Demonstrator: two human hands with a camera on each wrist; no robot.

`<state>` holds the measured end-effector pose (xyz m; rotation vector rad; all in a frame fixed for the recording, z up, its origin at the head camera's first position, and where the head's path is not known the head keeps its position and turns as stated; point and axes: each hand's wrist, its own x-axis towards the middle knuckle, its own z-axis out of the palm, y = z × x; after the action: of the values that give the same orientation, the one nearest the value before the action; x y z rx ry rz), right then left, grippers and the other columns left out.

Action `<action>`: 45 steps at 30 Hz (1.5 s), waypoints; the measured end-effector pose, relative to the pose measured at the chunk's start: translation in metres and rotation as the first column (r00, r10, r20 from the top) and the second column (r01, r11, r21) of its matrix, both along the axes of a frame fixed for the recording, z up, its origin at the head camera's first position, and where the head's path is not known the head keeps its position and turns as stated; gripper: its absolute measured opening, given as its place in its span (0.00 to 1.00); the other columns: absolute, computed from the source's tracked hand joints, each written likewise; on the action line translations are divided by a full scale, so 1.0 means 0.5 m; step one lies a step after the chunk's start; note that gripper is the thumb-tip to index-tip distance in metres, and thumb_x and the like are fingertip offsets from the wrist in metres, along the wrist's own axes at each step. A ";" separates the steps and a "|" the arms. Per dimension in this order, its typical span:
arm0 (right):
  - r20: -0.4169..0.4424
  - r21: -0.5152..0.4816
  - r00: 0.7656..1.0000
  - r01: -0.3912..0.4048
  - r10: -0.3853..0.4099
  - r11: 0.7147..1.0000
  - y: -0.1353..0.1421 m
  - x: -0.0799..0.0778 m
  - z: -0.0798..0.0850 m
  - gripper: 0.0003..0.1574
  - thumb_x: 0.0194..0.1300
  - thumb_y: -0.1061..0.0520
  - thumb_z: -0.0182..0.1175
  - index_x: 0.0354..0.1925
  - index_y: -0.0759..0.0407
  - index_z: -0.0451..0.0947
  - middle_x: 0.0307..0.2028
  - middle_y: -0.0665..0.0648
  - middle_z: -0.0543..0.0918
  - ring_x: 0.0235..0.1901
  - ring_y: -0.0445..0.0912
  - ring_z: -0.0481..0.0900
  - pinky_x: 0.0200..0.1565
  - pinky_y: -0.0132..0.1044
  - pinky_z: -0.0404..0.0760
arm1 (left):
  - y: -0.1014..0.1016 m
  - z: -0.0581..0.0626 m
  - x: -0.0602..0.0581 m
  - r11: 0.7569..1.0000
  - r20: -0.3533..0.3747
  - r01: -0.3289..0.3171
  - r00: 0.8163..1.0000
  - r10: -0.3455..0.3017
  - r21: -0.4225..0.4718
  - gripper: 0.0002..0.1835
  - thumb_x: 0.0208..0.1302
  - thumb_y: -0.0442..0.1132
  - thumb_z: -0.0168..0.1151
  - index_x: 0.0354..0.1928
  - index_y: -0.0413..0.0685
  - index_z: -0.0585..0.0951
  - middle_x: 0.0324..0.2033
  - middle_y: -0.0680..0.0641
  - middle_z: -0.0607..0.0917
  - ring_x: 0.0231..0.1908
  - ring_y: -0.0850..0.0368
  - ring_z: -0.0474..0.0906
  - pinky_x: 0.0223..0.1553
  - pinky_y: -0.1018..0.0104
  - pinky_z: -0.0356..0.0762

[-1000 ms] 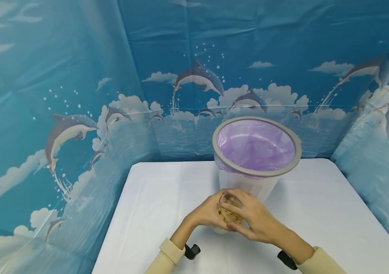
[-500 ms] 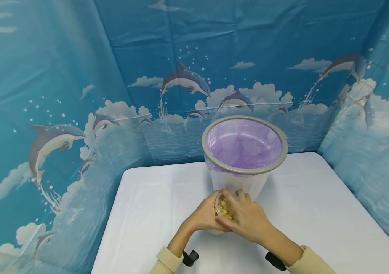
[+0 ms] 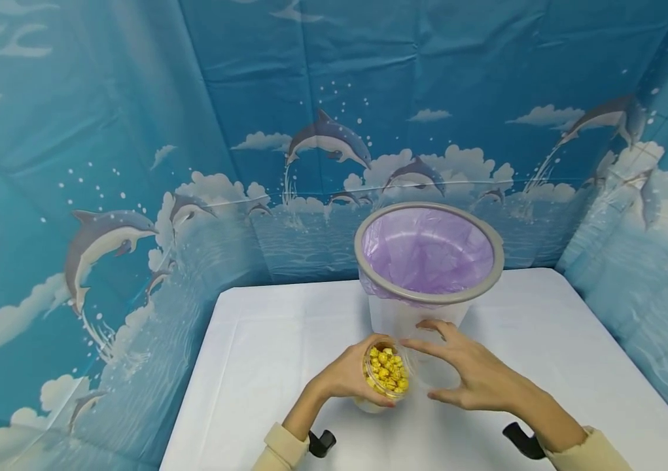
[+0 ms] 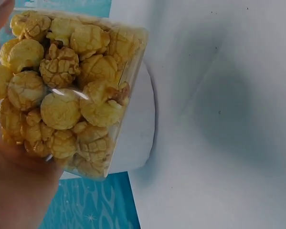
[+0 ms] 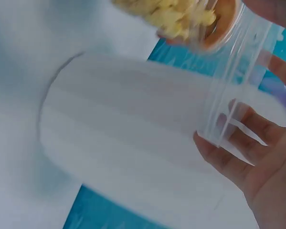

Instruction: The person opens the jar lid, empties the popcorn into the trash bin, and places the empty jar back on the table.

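Observation:
My left hand [image 3: 345, 374] grips a clear plastic jar [image 4: 133, 52] filled with yellow popcorn [image 3: 386, 373], its thumb and fingers round the sides. The jar is tilted, its uncovered round mouth showing in the head view. Just to the right, my right hand [image 3: 475, 373] holds a clear round lid [image 5: 231, 81] between spread, bent fingers, apart from the jar. Through the lid, some fingertips show in the right wrist view. The left wrist view has the popcorn pressed against the jar's clear wall, with part of the left hand at the edge.
Behind the hands stands a white bin [image 3: 389, 317] with a grey rim [image 3: 428, 298] and a purple liner [image 3: 428, 255]. It is on a white-covered table [image 3: 286, 333]. A blue dolphin-print curtain [image 3: 239, 163] encloses the back and sides.
My right hand has come away from the jar to the right, taking the clear lid off its mouth. The left hand keeps hold of the jar in about the same place.

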<state>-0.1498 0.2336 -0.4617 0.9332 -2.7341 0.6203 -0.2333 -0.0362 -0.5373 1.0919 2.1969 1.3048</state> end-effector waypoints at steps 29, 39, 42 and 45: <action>0.104 0.167 0.918 0.364 -0.383 0.916 0.207 -0.028 -0.305 0.54 0.48 0.34 0.78 0.69 0.52 0.74 0.60 0.76 0.74 0.55 0.71 0.76 0.41 0.64 0.82 | -0.050 -0.010 -0.006 0.984 0.179 -0.131 0.978 0.109 0.118 0.53 0.42 0.39 0.87 0.71 0.65 0.68 0.68 0.57 0.75 0.70 0.58 0.71 0.75 0.62 0.67; 0.257 0.119 0.847 0.449 -0.465 0.885 0.252 -0.081 -0.195 0.49 0.70 0.36 0.63 0.72 0.69 0.65 0.64 0.81 0.70 0.60 0.77 0.71 0.53 0.75 0.74 | -0.054 -0.012 -0.009 0.978 0.173 -0.147 0.978 0.120 0.149 0.53 0.42 0.40 0.87 0.71 0.64 0.67 0.68 0.56 0.76 0.69 0.58 0.72 0.74 0.62 0.68; 0.311 0.051 0.825 0.481 -0.471 0.875 0.287 -0.117 -0.103 0.43 0.82 0.42 0.48 0.74 0.77 0.57 0.66 0.85 0.63 0.63 0.79 0.66 0.59 0.76 0.69 | -0.059 -0.012 -0.010 0.974 0.182 -0.156 0.975 0.126 0.162 0.53 0.42 0.40 0.87 0.72 0.65 0.67 0.67 0.55 0.76 0.69 0.58 0.72 0.74 0.62 0.69; 0.304 -0.063 0.845 0.480 -0.441 0.875 0.302 -0.156 0.005 0.39 0.85 0.49 0.34 0.77 0.78 0.47 0.71 0.87 0.53 0.67 0.82 0.58 0.62 0.79 0.60 | -0.065 -0.016 -0.011 0.973 0.194 -0.163 0.972 0.130 0.165 0.53 0.42 0.40 0.87 0.72 0.65 0.67 0.68 0.55 0.76 0.69 0.57 0.72 0.74 0.62 0.69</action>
<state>-0.2279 0.3847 -0.4590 0.1354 -2.9488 0.8801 -0.2390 -0.0684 -0.5453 0.8439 2.0898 1.6259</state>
